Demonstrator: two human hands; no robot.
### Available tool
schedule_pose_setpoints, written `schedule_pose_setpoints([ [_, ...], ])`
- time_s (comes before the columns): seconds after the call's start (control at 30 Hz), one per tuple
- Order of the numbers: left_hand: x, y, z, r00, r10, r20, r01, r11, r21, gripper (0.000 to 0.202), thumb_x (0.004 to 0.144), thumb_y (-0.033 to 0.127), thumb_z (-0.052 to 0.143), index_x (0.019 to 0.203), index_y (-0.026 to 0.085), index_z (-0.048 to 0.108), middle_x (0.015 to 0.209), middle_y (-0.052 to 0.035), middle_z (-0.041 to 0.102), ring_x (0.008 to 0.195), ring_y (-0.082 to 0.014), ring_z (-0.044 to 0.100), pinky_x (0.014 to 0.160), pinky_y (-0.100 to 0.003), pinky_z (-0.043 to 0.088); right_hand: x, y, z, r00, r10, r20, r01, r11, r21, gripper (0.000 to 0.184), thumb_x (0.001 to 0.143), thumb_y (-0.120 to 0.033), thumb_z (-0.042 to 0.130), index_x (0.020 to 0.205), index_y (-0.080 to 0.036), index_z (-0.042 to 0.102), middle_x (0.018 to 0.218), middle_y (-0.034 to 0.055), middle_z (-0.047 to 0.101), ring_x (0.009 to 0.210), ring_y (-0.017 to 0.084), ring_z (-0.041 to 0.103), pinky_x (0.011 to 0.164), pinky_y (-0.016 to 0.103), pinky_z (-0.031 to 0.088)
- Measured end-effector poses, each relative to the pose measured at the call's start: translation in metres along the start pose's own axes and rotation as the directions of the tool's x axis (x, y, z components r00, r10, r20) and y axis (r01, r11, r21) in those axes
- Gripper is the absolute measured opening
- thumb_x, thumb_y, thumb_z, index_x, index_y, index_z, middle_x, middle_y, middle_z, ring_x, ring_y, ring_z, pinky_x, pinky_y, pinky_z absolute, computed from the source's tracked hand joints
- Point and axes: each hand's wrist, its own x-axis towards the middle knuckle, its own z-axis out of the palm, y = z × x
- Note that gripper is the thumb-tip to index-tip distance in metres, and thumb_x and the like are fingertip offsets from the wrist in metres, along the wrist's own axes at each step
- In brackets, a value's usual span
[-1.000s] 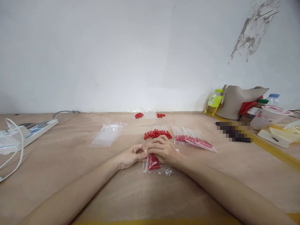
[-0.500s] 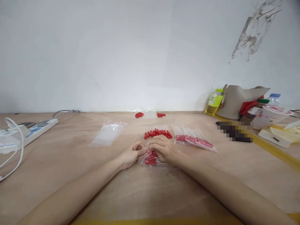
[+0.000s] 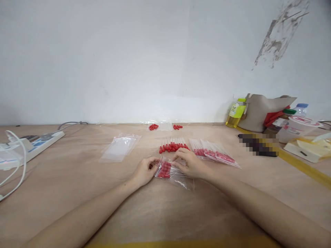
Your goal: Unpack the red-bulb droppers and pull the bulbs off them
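Note:
A clear zip bag point(image 3: 177, 179) lies on its side between my hands. Inside it are several droppers point(image 3: 165, 170) with red rubber bulbs at the left and thin clear tubes toward the right. My left hand point(image 3: 145, 171) pinches the bag's left edge, the end by the bulbs. With fingers curled, my right hand point(image 3: 190, 163) grips the bag's upper edge, right of the bulbs. Just beyond, a row of loose droppers point(image 3: 172, 147) lies with bulbs toward me, the right end partly hidden by my right hand.
Filled zip bags point(image 3: 216, 153) overlap at the right, and flat zip bags point(image 3: 120, 148) are stacked at the left. More red bulbs point(image 3: 153, 127) lie in plastic by the wall. A power strip point(image 3: 45, 146) is far left; a yellow bottle point(image 3: 236, 113) and dark pixelated object point(image 3: 258, 145) are right.
My right hand has moved a little right, away from my left hand. The bag now lies flatter and the red bulbs inside show side by side.

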Motion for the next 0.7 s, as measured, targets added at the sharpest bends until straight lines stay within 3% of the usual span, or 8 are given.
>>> schedule_pose_setpoints([
  [0.13, -0.002, 0.003, -0.001, 0.998, 0.028, -0.058, -0.018, 0.987, 0.163, 0.023, 0.075, 0.016, 0.049, 0.091, 0.02, 0.066, 0.081, -0.003, 0.053, 0.069, -0.0134, 0.052, 0.061, -0.023, 0.042, -0.018, 0.004, -0.009, 0.985, 0.131, 0.113, -0.13, 0.991, -0.019, 0.016, 0.073, -0.03, 0.061, 0.083, -0.018, 0.056, 0.082, 0.0032, 0.054, 0.076, 0.014, 0.05, 0.067, 0.026, 0.041],
  [0.23, -0.002, 0.002, -0.002, 0.996, 0.045, -0.078, -0.034, 0.989, 0.141, 0.018, 0.073, 0.016, 0.051, 0.085, 0.019, 0.066, 0.08, -0.0025, 0.052, 0.071, -0.0133, 0.052, 0.061, -0.022, 0.042, -0.029, 0.006, -0.005, 0.977, 0.181, 0.111, -0.18, 0.984, -0.014, 0.023, 0.069, -0.031, 0.065, 0.085, -0.018, 0.056, 0.086, 0.0033, 0.054, 0.076, 0.014, 0.05, 0.066, 0.026, 0.04],
  [0.4, 0.002, 0.001, -0.011, 0.983, 0.058, 0.176, -0.028, 0.985, -0.171, 0.021, 0.081, 0.03, 0.05, 0.089, 0.014, 0.062, 0.083, -0.0038, 0.061, 0.073, -0.0138, 0.056, 0.065, -0.023, 0.043, -0.036, 0.009, 0.01, 0.98, 0.197, 0.019, -0.196, 0.98, -0.032, 0.014, 0.073, -0.027, 0.06, 0.083, -0.018, 0.054, 0.083, 0.0025, 0.053, 0.074, 0.014, 0.05, 0.065, 0.025, 0.039],
  [0.53, 0.004, 0.009, -0.019, 0.945, 0.023, 0.325, 0.039, 0.982, -0.183, 0.029, 0.08, 0.037, 0.051, 0.096, 0.014, 0.06, 0.085, -0.0048, 0.061, 0.074, -0.0138, 0.055, 0.066, -0.023, 0.042, -0.037, 0.011, 0.014, 0.983, 0.181, -0.005, -0.181, 0.982, -0.059, 0.013, 0.076, -0.027, 0.058, 0.085, -0.018, 0.052, 0.084, 0.0027, 0.053, 0.074, 0.014, 0.049, 0.065, 0.026, 0.039],
  [0.7, 0.003, 0.017, -0.02, 0.911, 0.043, 0.41, 0.054, 0.973, -0.223, 0.03, 0.074, 0.034, 0.06, 0.095, 0.014, 0.056, 0.078, -0.0021, 0.056, 0.07, -0.0115, 0.051, 0.066, -0.023, 0.042, -0.038, 0.012, 0.015, 0.983, 0.181, -0.024, -0.183, 0.978, -0.1, 0.012, 0.078, -0.028, 0.055, 0.085, -0.018, 0.052, 0.086, 0.0038, 0.053, 0.073, 0.014, 0.049, 0.065, 0.027, 0.04],
])
